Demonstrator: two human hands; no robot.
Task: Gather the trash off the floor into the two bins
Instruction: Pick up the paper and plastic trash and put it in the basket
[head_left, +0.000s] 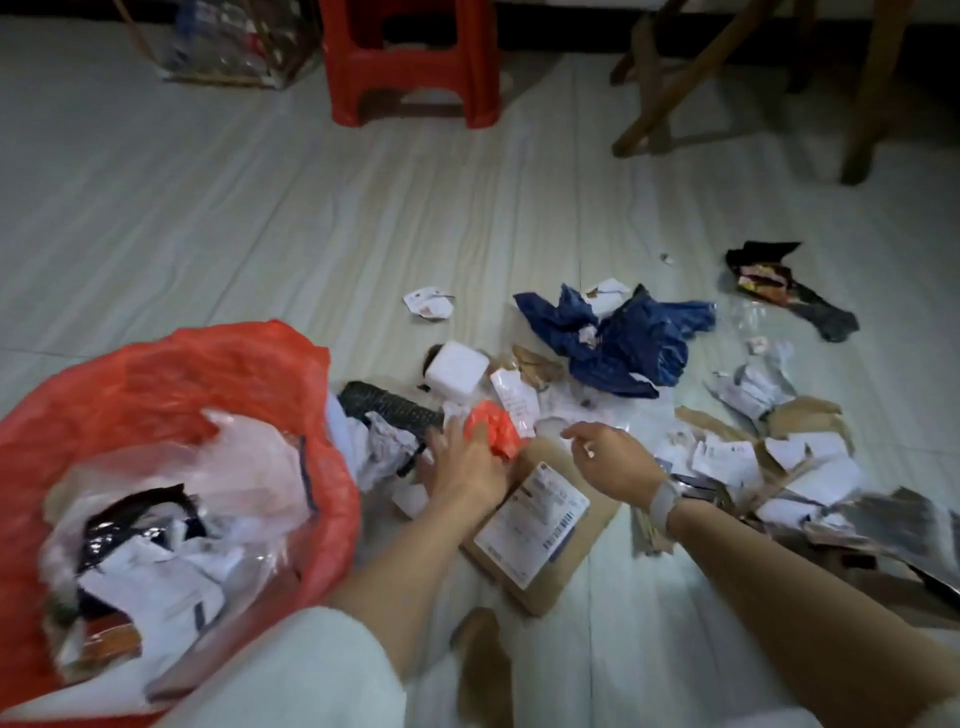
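A bin lined with a red bag (171, 384) stands at the near left, holding white paper, clear film and black wrappers. Trash lies spread over the pale floor: a brown parcel with a shipping label (540, 525), a white foam block (457, 369), a crumpled blue bag (623, 338), a black mesh piece (389, 405) and torn paper with cardboard (769, 457). My left hand (462, 467) reaches into the pile and pinches a red plastic scrap (493, 431). My right hand (613, 457), a watch on its wrist, hovers just right of it with relaxed fingers, holding nothing.
A red plastic stool (410, 62) stands at the back. A clear bag in a wooden frame (234, 47) sits to its left, wooden furniture legs (675, 88) to its right. A black snack wrapper (779, 286) lies far right. My knee (291, 675) is at the bottom.
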